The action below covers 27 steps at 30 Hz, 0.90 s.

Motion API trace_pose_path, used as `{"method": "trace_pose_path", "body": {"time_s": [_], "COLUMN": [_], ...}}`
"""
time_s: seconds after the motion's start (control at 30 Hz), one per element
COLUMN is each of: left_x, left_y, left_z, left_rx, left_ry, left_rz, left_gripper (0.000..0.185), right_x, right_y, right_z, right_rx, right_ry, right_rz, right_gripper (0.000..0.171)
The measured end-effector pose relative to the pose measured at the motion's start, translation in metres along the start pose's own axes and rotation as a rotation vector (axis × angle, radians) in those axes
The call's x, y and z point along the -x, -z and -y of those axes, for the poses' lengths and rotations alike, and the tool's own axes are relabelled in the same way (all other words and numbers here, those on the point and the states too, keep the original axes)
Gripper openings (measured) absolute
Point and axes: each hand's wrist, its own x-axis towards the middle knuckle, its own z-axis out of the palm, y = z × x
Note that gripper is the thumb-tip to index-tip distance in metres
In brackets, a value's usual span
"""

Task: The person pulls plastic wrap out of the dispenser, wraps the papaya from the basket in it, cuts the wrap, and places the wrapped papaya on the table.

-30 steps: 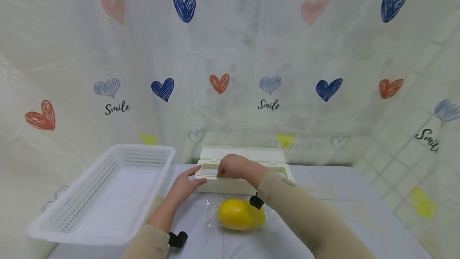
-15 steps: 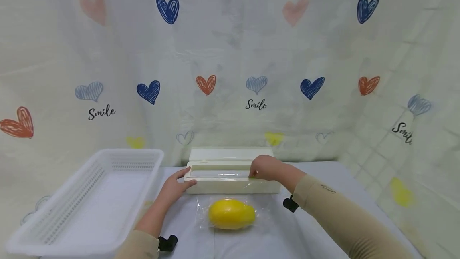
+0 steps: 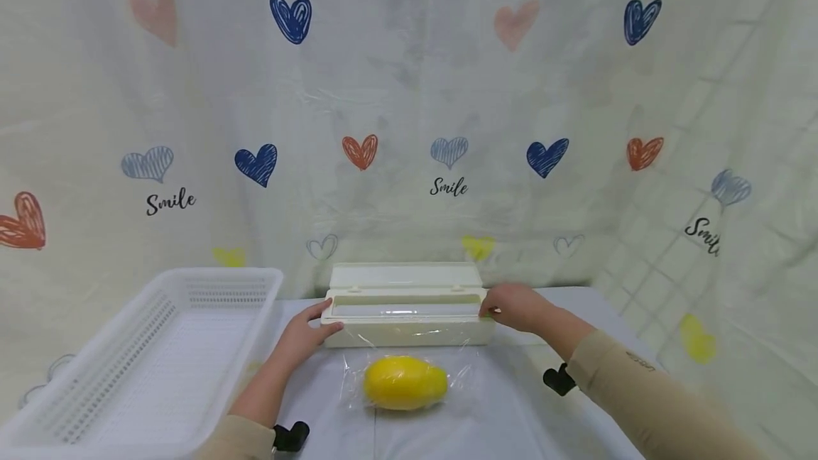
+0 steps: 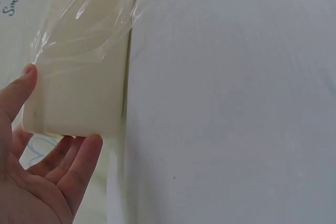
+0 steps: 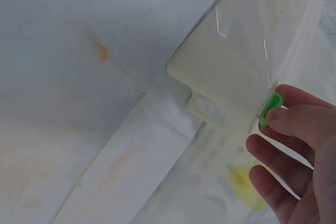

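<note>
Fingertips of right hand [image 3: 514, 306] hidden behind dispenser [image 3: 407, 313] end

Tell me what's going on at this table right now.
A person is working a cream cling-film dispenser. The left hand steadies its left end, while the right hand pinches a small green slider at the right end. A yellow fruit lies on clear film before it, with a white basket at left.
</note>
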Motion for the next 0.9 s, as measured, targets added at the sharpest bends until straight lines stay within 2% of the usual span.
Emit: {"method": "trace_pose_path", "body": {"time_s": [0.13,0.27,0.37,0.43,0.63,0.8,0.9], "left_x": [0.002,0.004,0.005,0.004,0.005,0.005,0.005], "left_y": [-0.001,0.0,-0.001,-0.001,0.0,-0.001,-0.001], "left_z": [-0.002,-0.004,-0.008,-0.009,-0.012,-0.013,-0.013], "left_rx": [0.008,-0.054,-0.083,-0.087,-0.119,-0.129,-0.118], "left_ry": [0.033,0.031,0.032,0.04,0.025,0.016,-0.011], "left_rz": [0.018,0.02,0.035,0.047,0.059,0.064,0.06], "left_gripper": [0.076,0.076,0.076,0.076,0.076,0.078,0.076], "right_x": [0.009,0.014,0.015,0.013,0.008,0.004,0.002], "right_y": [-0.004,-0.01,-0.015,-0.019,-0.025,-0.03,-0.031], "right_z": [0.005,0.011,0.014,0.016,0.02,0.019,0.02], "right_rx": [-0.075,-0.127,-0.136,-0.124,-0.046,-0.029,-0.039], "right_ry": [-0.076,-0.216,-0.275,-0.259,-0.124,-0.113,-0.111], "right_rz": [-0.013,-0.04,-0.081,-0.11,-0.184,-0.198,-0.216], "right_gripper": [0.019,0.024,0.028,0.027,0.02,0.017,0.013]}}
